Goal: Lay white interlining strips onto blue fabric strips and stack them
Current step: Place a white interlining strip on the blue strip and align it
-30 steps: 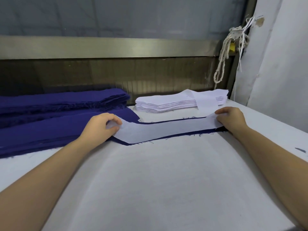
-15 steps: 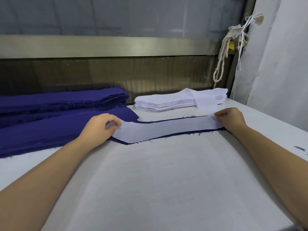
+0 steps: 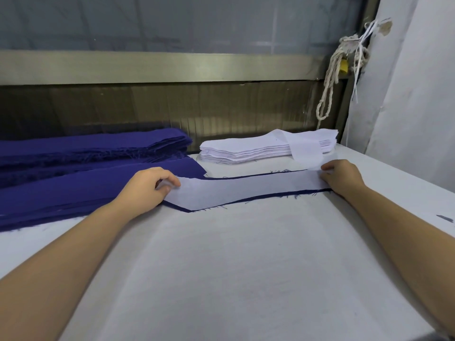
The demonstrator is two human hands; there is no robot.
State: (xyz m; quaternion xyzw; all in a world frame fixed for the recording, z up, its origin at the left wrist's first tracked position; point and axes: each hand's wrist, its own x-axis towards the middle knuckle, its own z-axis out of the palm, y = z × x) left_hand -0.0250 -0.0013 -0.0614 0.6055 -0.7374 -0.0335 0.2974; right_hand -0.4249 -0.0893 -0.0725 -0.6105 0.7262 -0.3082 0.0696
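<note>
The left grip (image 3: 145,188) is pinching the left end of the white interlining strip (image 3: 246,190), with its fingers curled over the top of that end and the thumb tucked against it. The right grip (image 3: 343,177) is clamping down on the strip's right end with curled fingers, knuckles facing up. Whether either one is also catching the cloth below cannot be told.

Between them the white strip is lying flat and stretched out, angling down to a point near the left grip. It is resting on a blue fabric strip (image 3: 278,194) of the same outline, which is showing only as a thin dark border along the near and far edges, with loose threads fraying out. Both pieces are sitting on the pale counter (image 3: 221,267), towards its far side. Both bare forearms are reaching in from the near corners of the view.

Just beyond the left grip, a low pile of blue strips (image 3: 73,193) is spreading off to the left, and a thicker blue pile (image 3: 98,143) is lying behind it. Behind the middle of the strip, a stack of white interlining (image 3: 246,150) is sitting near the counter's back edge, with one loose white piece (image 3: 305,148) drooping over its front. At the far right, a knotted rope (image 3: 330,77) is hanging beside a white drape (image 3: 418,94).
</note>
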